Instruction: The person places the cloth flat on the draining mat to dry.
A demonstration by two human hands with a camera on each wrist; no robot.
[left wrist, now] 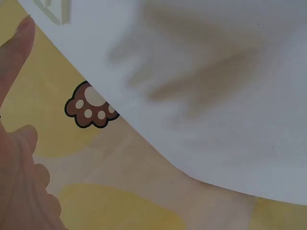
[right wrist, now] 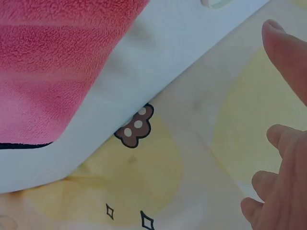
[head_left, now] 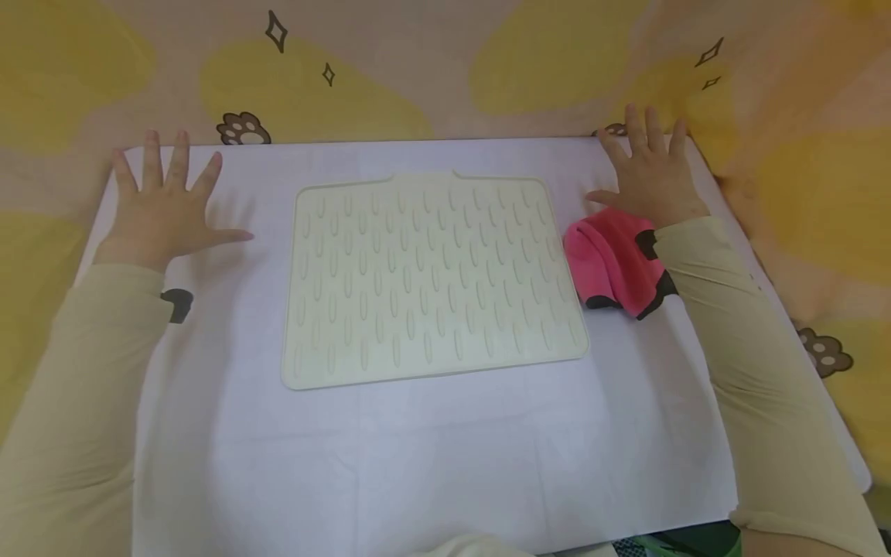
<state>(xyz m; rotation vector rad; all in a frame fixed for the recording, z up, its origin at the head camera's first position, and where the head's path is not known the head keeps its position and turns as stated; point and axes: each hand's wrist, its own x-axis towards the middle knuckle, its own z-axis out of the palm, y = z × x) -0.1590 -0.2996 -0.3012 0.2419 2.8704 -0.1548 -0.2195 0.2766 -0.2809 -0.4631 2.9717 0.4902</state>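
A pale cream ridged mat lies flat on the white tabletop in the middle of the head view, a tab at its far edge. To its left my left hand is spread wide with straight fingers and holds nothing. On the other side my right hand is likewise spread, empty, beyond a crumpled pink cloth with dark edging. The cloth sits against the mat's right edge, partly hidden by my right sleeve. In the right wrist view, the fluffy cloth shows apart from my hand.
The white table surface ends at a yellow and peach patterned fabric with paw prints and stars. A dark green thing shows at the bottom right, below the table edge. A dark patch is by my left sleeve.
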